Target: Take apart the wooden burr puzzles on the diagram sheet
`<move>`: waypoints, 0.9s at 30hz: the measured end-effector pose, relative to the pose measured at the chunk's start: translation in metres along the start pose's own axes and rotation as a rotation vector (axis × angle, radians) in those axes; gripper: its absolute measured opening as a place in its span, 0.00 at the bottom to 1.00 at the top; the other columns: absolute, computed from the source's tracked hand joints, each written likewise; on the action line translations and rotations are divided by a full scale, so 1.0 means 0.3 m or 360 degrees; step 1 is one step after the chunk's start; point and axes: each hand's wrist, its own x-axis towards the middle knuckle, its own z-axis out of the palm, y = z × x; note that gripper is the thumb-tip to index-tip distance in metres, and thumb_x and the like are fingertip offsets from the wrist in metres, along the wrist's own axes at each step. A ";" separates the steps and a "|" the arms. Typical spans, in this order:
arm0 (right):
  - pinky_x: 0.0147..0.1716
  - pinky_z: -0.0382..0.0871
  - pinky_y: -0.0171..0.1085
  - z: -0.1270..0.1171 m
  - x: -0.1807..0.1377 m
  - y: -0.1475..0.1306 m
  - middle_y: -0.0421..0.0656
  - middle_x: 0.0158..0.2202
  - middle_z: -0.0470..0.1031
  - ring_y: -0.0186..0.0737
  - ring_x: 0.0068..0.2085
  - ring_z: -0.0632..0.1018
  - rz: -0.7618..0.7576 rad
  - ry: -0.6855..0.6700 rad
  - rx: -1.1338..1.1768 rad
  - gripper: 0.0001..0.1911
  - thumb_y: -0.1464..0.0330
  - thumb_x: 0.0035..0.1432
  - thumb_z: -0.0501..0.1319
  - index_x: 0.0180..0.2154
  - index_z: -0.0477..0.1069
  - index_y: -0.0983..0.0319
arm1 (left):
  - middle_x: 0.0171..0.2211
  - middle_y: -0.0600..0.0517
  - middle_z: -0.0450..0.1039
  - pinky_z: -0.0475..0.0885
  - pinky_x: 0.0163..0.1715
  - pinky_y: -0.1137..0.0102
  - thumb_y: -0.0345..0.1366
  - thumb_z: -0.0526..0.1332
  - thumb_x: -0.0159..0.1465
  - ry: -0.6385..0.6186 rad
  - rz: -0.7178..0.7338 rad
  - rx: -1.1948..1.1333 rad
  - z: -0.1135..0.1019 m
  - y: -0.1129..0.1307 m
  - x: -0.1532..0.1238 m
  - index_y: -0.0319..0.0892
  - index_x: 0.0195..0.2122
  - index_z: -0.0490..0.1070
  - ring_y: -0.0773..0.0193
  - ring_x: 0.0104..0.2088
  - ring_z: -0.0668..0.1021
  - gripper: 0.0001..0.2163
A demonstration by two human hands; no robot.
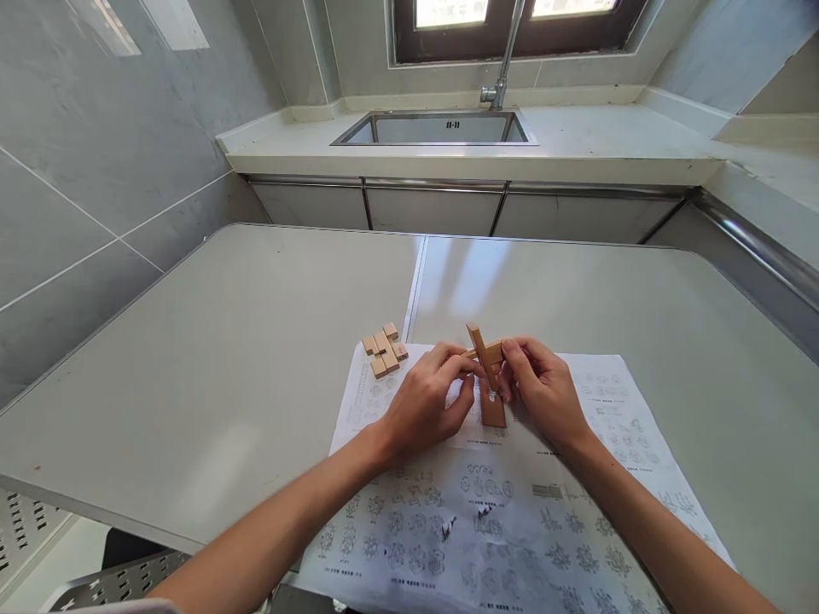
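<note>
Head view: printed sheet lying lower centre of frame, rows of small puzzle diagrams, captions too small for reading. Left hand and right hand closing fingers on crossed wooden puzzle pieces at frame centre, long piece standing tilted, foot touching sheet. Loose wooden blocks sitting just left, at sheet's upper corner. Grey table filling frame; sink, tap, window showing along top.

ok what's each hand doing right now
Left hand: closed on the crossed wooden pieces, pinching one end.
Right hand: closed on the same wooden pieces, other end.
</note>
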 end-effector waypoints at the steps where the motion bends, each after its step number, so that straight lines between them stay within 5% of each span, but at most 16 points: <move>1: 0.26 0.68 0.35 -0.001 0.000 0.003 0.35 0.19 0.68 0.36 0.22 0.71 0.0002 -0.0012 0.0030 0.20 0.49 0.71 0.60 0.35 0.72 0.58 | 0.46 0.45 0.75 0.79 0.47 0.61 0.27 0.57 0.72 0.0012 0.0013 -0.0012 -0.001 0.001 0.000 0.42 0.46 0.73 0.59 0.45 0.80 0.07; 6: 0.27 0.68 0.36 -0.005 0.000 0.017 0.35 0.24 0.70 0.37 0.25 0.72 0.0059 -0.0222 0.0186 0.18 0.51 0.66 0.67 0.46 0.73 0.58 | 0.47 0.45 0.75 0.79 0.50 0.61 0.27 0.55 0.74 -0.0003 0.0055 -0.0057 -0.005 0.002 0.000 0.42 0.48 0.73 0.60 0.47 0.80 0.08; 9: 0.26 0.67 0.36 -0.007 -0.002 0.017 0.36 0.24 0.70 0.36 0.25 0.70 0.0086 -0.0291 0.0135 0.18 0.51 0.65 0.68 0.43 0.75 0.60 | 0.48 0.44 0.75 0.80 0.50 0.60 0.28 0.55 0.74 -0.0045 0.0035 -0.0076 -0.005 0.001 -0.001 0.42 0.49 0.73 0.59 0.47 0.80 0.09; 13: 0.25 0.65 0.35 -0.011 -0.002 0.010 0.37 0.24 0.70 0.35 0.25 0.69 0.0100 -0.0263 0.0080 0.20 0.50 0.63 0.68 0.35 0.75 0.61 | 0.48 0.43 0.75 0.80 0.50 0.60 0.28 0.55 0.74 -0.0055 0.0034 -0.0108 -0.008 0.008 0.002 0.41 0.49 0.72 0.59 0.48 0.80 0.08; 27: 0.25 0.67 0.35 -0.014 -0.002 -0.008 0.39 0.24 0.72 0.36 0.25 0.70 0.0189 -0.0168 0.0160 0.21 0.50 0.58 0.71 0.37 0.81 0.62 | 0.47 0.44 0.76 0.79 0.50 0.61 0.27 0.53 0.75 -0.0090 0.0032 -0.0247 -0.012 0.014 0.010 0.43 0.48 0.73 0.59 0.49 0.80 0.09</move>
